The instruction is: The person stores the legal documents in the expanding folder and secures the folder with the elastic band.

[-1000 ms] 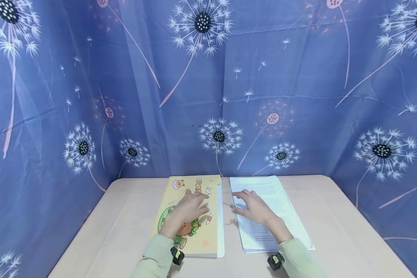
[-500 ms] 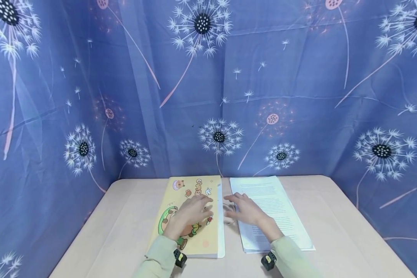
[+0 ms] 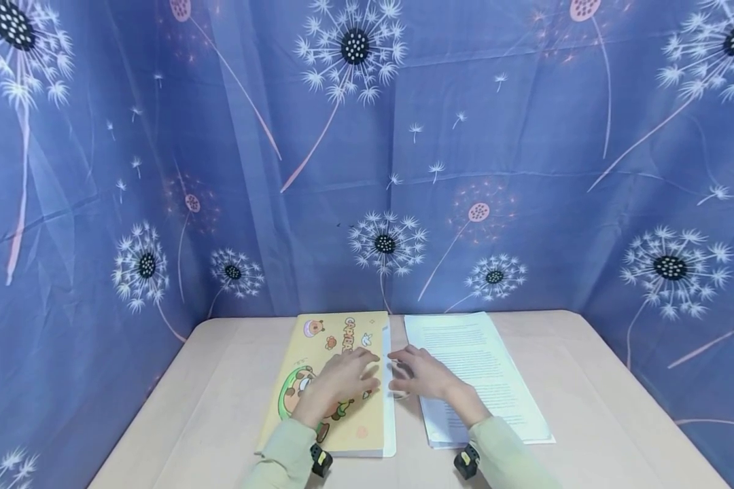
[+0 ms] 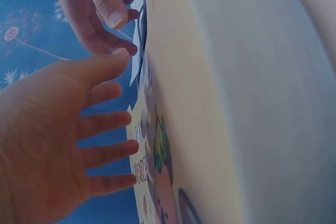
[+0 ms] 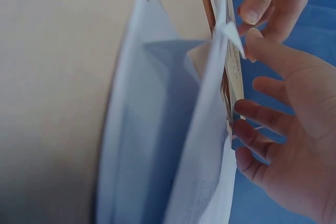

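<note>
Behind yellow book [image 3: 362, 411] and printed sheets [image 3: 483, 360], blue dandelion cloth [image 3: 440, 142].

Head cam's looking bright n even; wrist cams are running dimmer w/ bluish cast, close-up paper [image 5: 207, 140] n yellow cover [image 4: 184, 77] blurring.

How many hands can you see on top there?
2: in the head view, the left hand is over the yellow cartoon cover, the right hand over the printed papers' left edge.
</note>
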`<act>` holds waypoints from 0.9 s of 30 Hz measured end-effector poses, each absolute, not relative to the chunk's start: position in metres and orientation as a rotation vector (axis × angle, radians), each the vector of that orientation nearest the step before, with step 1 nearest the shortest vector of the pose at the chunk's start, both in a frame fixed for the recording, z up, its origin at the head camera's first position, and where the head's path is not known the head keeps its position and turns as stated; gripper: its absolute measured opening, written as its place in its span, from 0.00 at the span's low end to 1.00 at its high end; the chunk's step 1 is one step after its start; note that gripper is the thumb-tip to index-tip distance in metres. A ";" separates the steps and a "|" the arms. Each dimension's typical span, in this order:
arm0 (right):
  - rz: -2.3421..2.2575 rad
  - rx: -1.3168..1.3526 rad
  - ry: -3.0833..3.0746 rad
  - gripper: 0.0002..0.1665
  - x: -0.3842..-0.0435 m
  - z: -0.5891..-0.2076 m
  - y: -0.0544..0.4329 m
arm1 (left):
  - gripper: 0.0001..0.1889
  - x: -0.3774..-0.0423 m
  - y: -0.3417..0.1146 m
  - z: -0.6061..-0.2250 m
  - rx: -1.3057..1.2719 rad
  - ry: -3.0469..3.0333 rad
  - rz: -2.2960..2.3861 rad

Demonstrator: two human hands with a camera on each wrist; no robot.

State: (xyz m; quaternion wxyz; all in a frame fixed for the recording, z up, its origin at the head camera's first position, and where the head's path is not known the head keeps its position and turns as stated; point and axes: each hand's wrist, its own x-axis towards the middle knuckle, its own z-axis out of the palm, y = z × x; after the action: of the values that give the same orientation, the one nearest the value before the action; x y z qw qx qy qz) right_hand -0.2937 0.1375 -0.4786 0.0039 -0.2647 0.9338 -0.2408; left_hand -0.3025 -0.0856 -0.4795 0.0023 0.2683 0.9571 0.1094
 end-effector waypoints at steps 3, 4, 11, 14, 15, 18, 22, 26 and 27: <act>-0.735 -0.809 2.925 0.38 -0.293 -0.480 0.136 | 0.29 -0.302 -0.083 -0.480 0.854 3.006 0.332; -0.729 -0.806 2.923 0.39 -0.293 -0.480 0.135 | 0.29 -0.302 -0.083 -0.481 0.853 3.005 0.337; -0.723 -0.773 2.886 0.40 -0.294 -0.483 0.133 | 0.29 -0.300 -0.079 -0.481 0.841 3.006 0.345; -0.714 -0.772 2.881 0.41 -0.295 -0.485 0.133 | 0.29 -0.300 -0.077 -0.481 0.852 3.013 0.328; -0.710 -0.778 2.879 0.41 -0.295 -0.485 0.132 | 0.29 -0.300 -0.077 -0.481 0.856 3.014 0.321; -0.701 -0.785 2.875 0.41 -0.295 -0.486 0.132 | 0.30 -0.299 -0.075 -0.482 0.864 3.011 0.290; -0.695 -0.778 2.880 0.42 -0.295 -0.488 0.132 | 0.32 -0.297 -0.074 -0.483 0.851 3.004 0.270; -0.674 -0.789 2.896 0.42 -0.295 -0.490 0.133 | 0.36 -0.295 -0.073 -0.486 0.836 3.001 0.278; -0.667 -0.793 2.898 0.41 -0.296 -0.490 0.133 | 0.37 -0.294 -0.073 -0.486 0.834 3.002 0.277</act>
State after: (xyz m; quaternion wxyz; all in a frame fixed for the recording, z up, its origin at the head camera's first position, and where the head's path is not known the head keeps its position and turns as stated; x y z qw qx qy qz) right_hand -0.2956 0.1328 -0.4902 0.0319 -0.2575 0.9411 -0.2166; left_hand -0.2940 -0.0728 -0.4863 0.0069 0.2668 0.9597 0.0886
